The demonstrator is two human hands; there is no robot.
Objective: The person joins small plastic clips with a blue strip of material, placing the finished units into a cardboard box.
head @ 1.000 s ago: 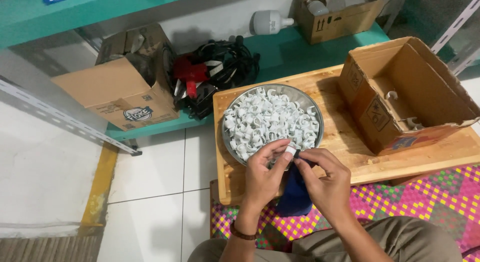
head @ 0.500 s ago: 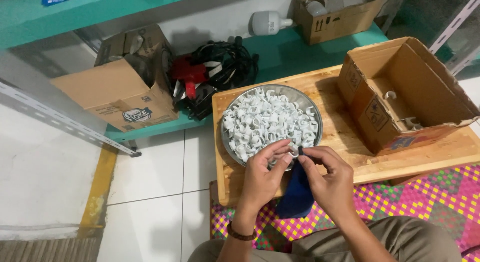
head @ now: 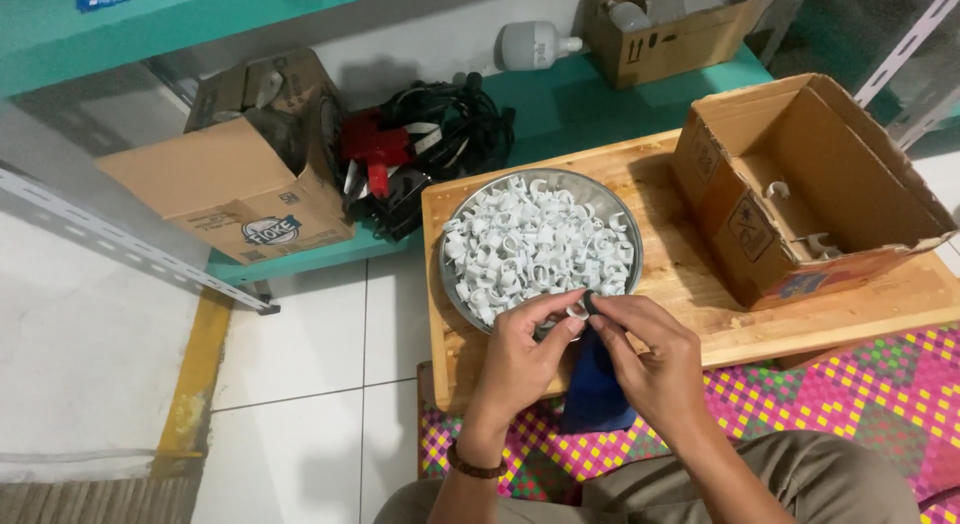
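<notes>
White plastic clips (head: 535,246) fill a round metal bowl (head: 600,191) that sits on a low wooden board (head: 680,274). Just over the near rim of the bowl, the left hand (head: 520,359) pinches one small white clip (head: 577,311) between thumb and forefinger, its fingers closed narrow around it. The right hand (head: 655,364) meets it from the other side, fingertips closed on a small dark piece (too small to tell what it is) that touches the same clip. A brown bracelet (head: 472,464) circles the left wrist. Below the hands a dark blue cloth (head: 595,394) lies on a pink and yellow woven mat (head: 850,384). To the right on the board stands an open cardboard box (head: 810,184) with a few white clips lying inside. Beyond the board, on a teal shelf (head: 560,94), lie a tangle of black cables (head: 450,144) with red parts, another open carton (head: 250,174) and a white bulb (head: 530,44).
</notes>
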